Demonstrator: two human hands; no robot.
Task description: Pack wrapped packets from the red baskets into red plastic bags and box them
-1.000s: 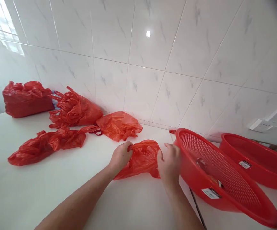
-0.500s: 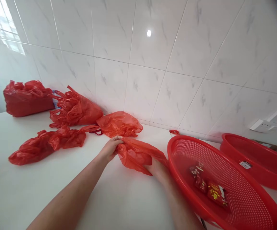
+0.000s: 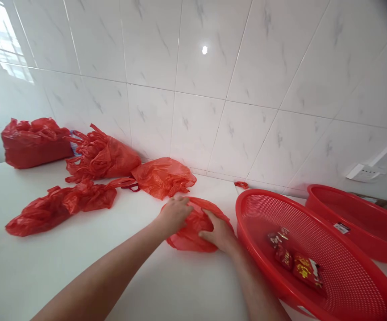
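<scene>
A crumpled red plastic bag (image 3: 193,232) lies on the white counter (image 3: 79,267), pressed flat into a rounded heap. My left hand (image 3: 175,214) rests on its left top with fingers curled into the plastic. My right hand (image 3: 218,232) presses down on its right side, fingers spread over it. Just to the right sits a red perforated basket (image 3: 253,209) with a few small red and gold packets (image 3: 297,263) inside.
Several other red plastic bags (image 3: 163,178) lie along the tiled wall to the left. A second red basin (image 3: 357,218) stands at the far right, below a white wall socket (image 3: 365,171). A small red scrap (image 3: 241,184) lies near the wall.
The basket, tilted up a second ago, now lies flat with packets in it. Both hands have pushed the stretched-out bag together into a flattened heap.
</scene>
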